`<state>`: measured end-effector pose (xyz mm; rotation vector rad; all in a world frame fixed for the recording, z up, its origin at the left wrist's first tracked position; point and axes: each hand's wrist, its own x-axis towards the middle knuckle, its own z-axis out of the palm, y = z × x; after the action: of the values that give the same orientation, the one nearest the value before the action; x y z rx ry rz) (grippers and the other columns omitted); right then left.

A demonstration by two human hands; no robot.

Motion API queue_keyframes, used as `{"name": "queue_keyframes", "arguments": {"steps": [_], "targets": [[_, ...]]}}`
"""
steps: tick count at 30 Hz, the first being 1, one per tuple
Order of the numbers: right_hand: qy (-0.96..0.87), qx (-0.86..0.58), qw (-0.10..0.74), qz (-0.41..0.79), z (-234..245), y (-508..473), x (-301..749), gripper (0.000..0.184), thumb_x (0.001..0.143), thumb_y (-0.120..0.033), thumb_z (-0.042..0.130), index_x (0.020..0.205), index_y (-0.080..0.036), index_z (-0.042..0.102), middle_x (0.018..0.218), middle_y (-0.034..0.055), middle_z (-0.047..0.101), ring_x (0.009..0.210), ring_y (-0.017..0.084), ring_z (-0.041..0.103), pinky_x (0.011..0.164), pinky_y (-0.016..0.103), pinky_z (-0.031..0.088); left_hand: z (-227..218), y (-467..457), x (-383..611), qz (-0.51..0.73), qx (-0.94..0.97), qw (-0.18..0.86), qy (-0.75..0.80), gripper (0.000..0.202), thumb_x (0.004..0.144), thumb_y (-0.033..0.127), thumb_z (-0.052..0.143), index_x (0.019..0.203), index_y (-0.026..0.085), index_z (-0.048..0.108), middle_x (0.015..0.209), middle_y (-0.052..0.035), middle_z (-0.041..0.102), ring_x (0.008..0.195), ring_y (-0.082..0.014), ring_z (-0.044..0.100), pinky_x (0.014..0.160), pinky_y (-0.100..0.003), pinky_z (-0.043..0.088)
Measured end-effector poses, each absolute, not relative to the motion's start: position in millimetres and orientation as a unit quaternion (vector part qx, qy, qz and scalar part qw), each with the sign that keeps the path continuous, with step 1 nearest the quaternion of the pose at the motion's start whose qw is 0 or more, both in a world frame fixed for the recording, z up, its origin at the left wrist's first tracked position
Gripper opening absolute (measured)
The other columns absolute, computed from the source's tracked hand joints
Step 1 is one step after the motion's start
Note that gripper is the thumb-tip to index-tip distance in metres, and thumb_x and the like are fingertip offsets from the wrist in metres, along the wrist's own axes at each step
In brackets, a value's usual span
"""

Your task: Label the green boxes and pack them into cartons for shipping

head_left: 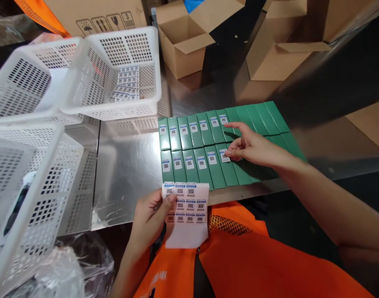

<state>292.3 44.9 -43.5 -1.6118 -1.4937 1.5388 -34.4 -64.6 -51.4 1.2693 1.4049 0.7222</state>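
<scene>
Shiny metal worktop [127,165] under nearly everything. Wearing an orange vest [254,256] down at the bottom edge, with crinkly clear plastic [68,269] low on the left. Holding a label sheet [187,216] in the left hand [150,219], thumb on top and fingers behind, gripping it by the left edge near the top, just this side of the green boxes [216,135]. Two rows of those, packed side by side, with white-and-blue labels [184,130] toward the left and plain green toward the right. Got the right hand [254,149] over them, thumb and curled fingers bunched at the edge of a front-row label [223,155], index finger stretched toward the back row. Can't really tell from this angle whether pinching that label or just pressing it. Off to the left, white baskets [158,74], with printed sheets [127,82] lying in the one nearest the boxes. Way back, open cartons [189,62], plus a bigger carton [105,12] with printed symbols behind the baskets.
</scene>
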Motion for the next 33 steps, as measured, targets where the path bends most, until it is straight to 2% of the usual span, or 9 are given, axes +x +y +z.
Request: {"name": "queue_keyframes", "arguments": {"steps": [4,9,12,15,20,23,26,30,33], "targets": [[-0.559,-0.644,0.179,0.49,-38,47,284,0.078,0.071,-0.032,0.079,0.137,-0.027,0.038,0.067,-0.0033,0.066,0.062,0.022,0.064,0.062,0.037,0.051,-50,-62,-33,0.299,0.556,0.51,0.584,0.033,0.093,0.049,0.063,0.093,0.019,0.078,0.085,-0.0035,0.079,0.072,-0.0175,0.07,0.064,-0.024,0.052],[-0.649,-0.701,0.093,0.282,-29,51,281,0.057,0.063,-0.038,0.089,0.112,-0.025,0.062,0.071,0.0002,0.064,0.071,0.025,0.061,0.063,0.036,0.041,-44,-59,-23,0.3,0.583,0.488,0.577,0.037,0.094,0.051,0.061,0.091,0.019,0.078,0.081,-0.0033,0.077,0.067,-0.016,0.067,0.061,-0.024,0.05],[-0.675,-0.67,0.179,0.251,-25,39,278,0.041,0.066,-0.05,0.087,0.092,-0.023,0.07,0.08,0.0031,0.063,0.072,0.021,0.058,0.064,0.034,0.042,-40,-58,-15,0.293,0.598,0.475,0.575,0.039,0.095,0.052,0.059,0.085,0.019,0.077,0.078,-0.0035,0.076,0.065,-0.0153,0.066,0.06,-0.023,0.049],[-0.679,-0.555,0.275,0.395,-22,12,262,0.036,0.082,-0.056,0.075,0.091,-0.022,0.075,0.085,0.0043,0.065,0.074,0.017,0.06,0.066,0.032,0.047,-39,-56,-8,0.276,0.615,0.463,0.575,0.043,0.095,0.053,0.057,0.077,0.018,0.074,0.075,-0.0039,0.075,0.064,-0.0151,0.064,0.06,-0.024,0.048],[-0.739,-0.406,0.397,0.364,-18,-29,236,0.003,0.088,-0.027,0.077,0.087,-0.025,0.076,0.086,0.0017,0.068,0.082,0.015,0.063,0.076,0.03,0.051,-41,-52,1,0.259,0.632,0.438,0.584,0.046,0.095,0.053,0.055,0.071,0.018,0.071,0.069,-0.0033,0.072,0.063,-0.0155,0.062,0.06,-0.024,0.047],[-0.715,-0.362,0.48,0.357,-11,-30,247,0.008,0.088,-0.02,0.075,0.087,-0.027,0.073,0.092,0.0003,0.07,0.091,0.015,0.066,0.081,0.031,0.054,-43,-52,0,0.269,0.628,0.434,0.588,0.043,0.095,0.053,0.056,0.076,0.018,0.073,0.07,-0.0026,0.073,0.062,-0.0154,0.064,0.057,-0.023,0.046],[-0.618,-0.448,0.522,0.381,-5,-12,278,0.007,0.088,-0.027,0.075,0.092,-0.026,0.07,0.092,-0.0002,0.07,0.087,0.015,0.067,0.077,0.03,0.054,-45,-54,-3,0.28,0.615,0.437,0.594,0.04,0.094,0.053,0.058,0.083,0.019,0.075,0.073,-0.0025,0.075,0.063,-0.0161,0.066,0.056,-0.023,0.046],[-0.554,-0.579,0.389,0.454,-14,18,319,0.03,0.08,-0.042,0.081,0.095,-0.021,0.066,0.072,-0.0012,0.064,0.065,0.014,0.061,0.062,0.029,0.05,-48,-55,-3,0.272,0.611,0.45,0.593,0.041,0.094,0.054,0.059,0.085,0.019,0.076,0.076,-0.0035,0.077,0.065,-0.017,0.068,0.058,-0.024,0.048],[-0.542,-0.587,0.292,0.526,-27,29,329,0.061,0.074,-0.043,0.083,0.125,-0.025,0.054,0.065,-0.0056,0.061,0.06,0.014,0.059,0.059,0.028,0.048,-48,-55,-2,0.266,0.618,0.445,0.591,0.041,0.094,0.055,0.059,0.083,0.019,0.076,0.076,-0.0041,0.077,0.065,-0.0172,0.068,0.059,-0.024,0.048]]}}
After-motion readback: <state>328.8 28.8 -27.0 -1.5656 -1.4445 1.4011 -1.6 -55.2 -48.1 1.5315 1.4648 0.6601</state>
